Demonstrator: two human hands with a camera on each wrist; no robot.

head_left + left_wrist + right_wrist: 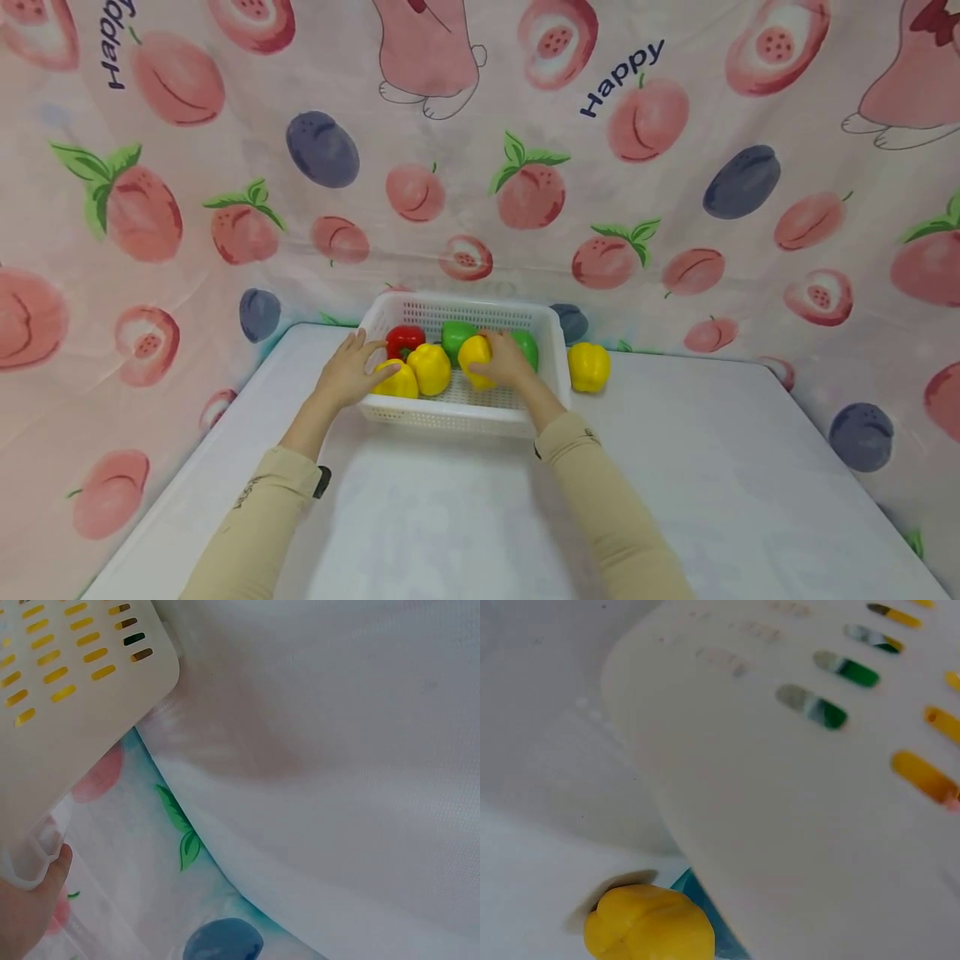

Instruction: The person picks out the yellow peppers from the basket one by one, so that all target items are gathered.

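A white perforated basket (465, 414) holds yellow, green and red bell peppers. My left hand (348, 372) grips its left end, thumb inside by a yellow pepper (397, 382); the left wrist view shows part of this hand (26, 915) at the basket's rim (30, 882). Inside the basket, my right hand (506, 360) holds another yellow pepper (474, 360) between thumb and fingers. Beside that hand is a green pepper (527, 348). A second green pepper (456, 340), a yellow one (431, 370) and a red one (405, 340) lie between the hands.
One yellow pepper (588, 367) rests outside, close to the basket's right side, also visible low in the right wrist view (651, 926). The white table (720, 467) meets a fruit-patterned cloth (465, 167) behind and at the sides.
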